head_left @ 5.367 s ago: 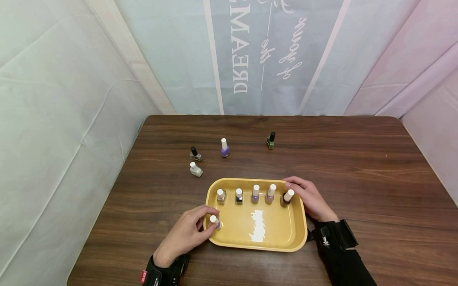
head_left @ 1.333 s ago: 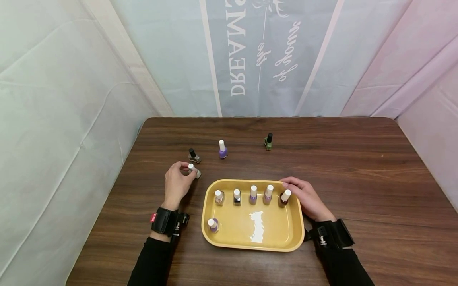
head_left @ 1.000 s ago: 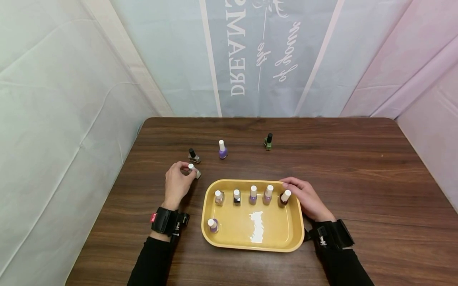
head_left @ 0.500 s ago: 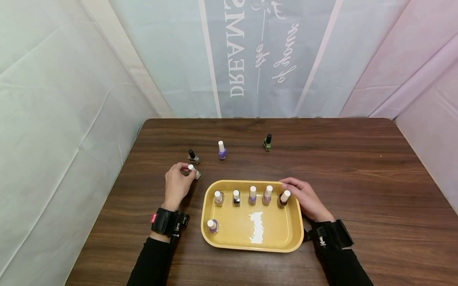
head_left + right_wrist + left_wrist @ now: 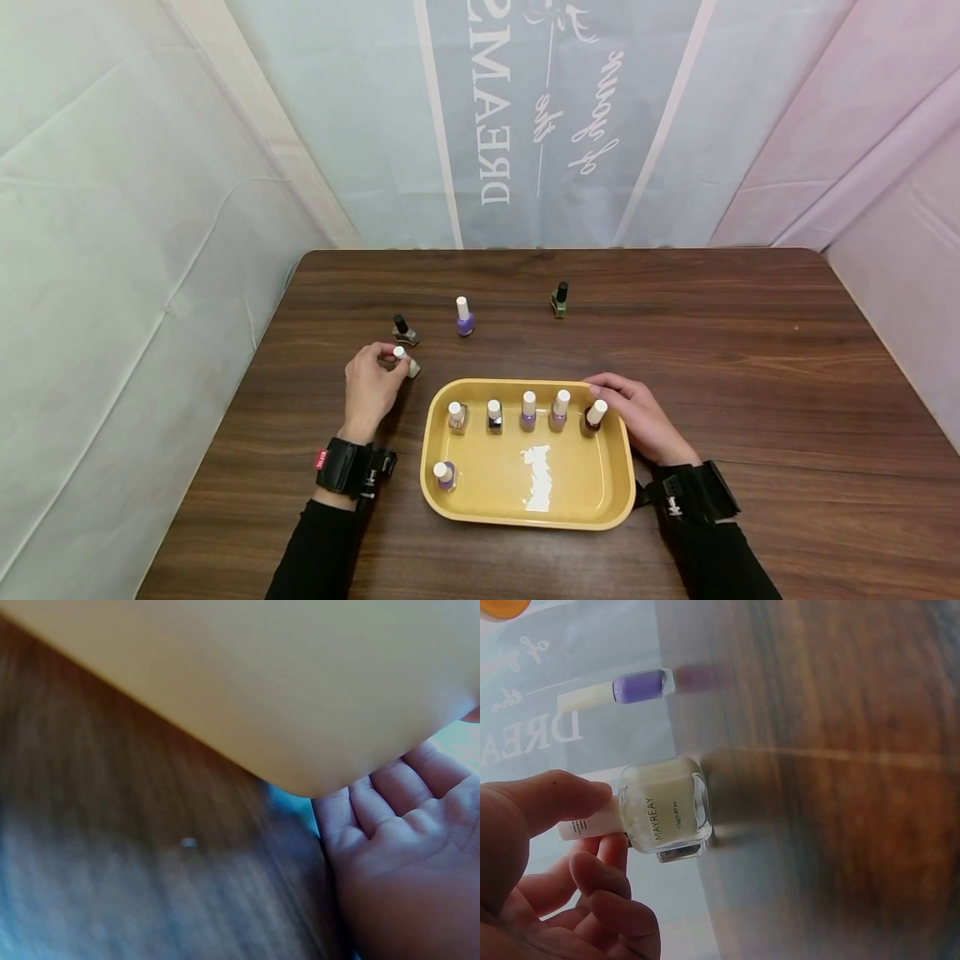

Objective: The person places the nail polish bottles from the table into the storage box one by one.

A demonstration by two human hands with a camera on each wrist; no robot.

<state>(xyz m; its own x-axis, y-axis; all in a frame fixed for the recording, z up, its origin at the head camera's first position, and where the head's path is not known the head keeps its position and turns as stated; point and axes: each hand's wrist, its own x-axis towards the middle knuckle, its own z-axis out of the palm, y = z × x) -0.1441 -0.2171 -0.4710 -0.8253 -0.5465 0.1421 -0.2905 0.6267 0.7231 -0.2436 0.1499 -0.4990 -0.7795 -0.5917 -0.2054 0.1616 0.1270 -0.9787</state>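
My left hand [image 5: 371, 385] pinches the white cap of a nail polish bottle [image 5: 664, 804] between thumb and fingers. This bottle holds off-white polish and stands on the table left of the tray; the left wrist view shows its lettered front. At the right end of the yellow tray [image 5: 528, 521], my right hand [image 5: 647, 421] grips the far corner, thumb at the rim and fingers along the outer wall. Inside the tray, several white-capped bottles stand in a row along the far side, among them a dark one [image 5: 592, 423]. A purple bottle [image 5: 446, 477] is at the near left corner.
Beyond my left hand stands a black-capped grey bottle [image 5: 406, 335]. Farther back on the wooden table [image 5: 750, 333] are a purple bottle with a white cap [image 5: 465, 322] and a green bottle with a black cap [image 5: 558, 304]. A printed curtain [image 5: 555, 192] hangs behind the table.
Earlier, my left hand was at the purple bottle in the tray's near left corner; it let go and moved to the off-white bottle. It has stayed there over the last second. My right hand keeps its place.
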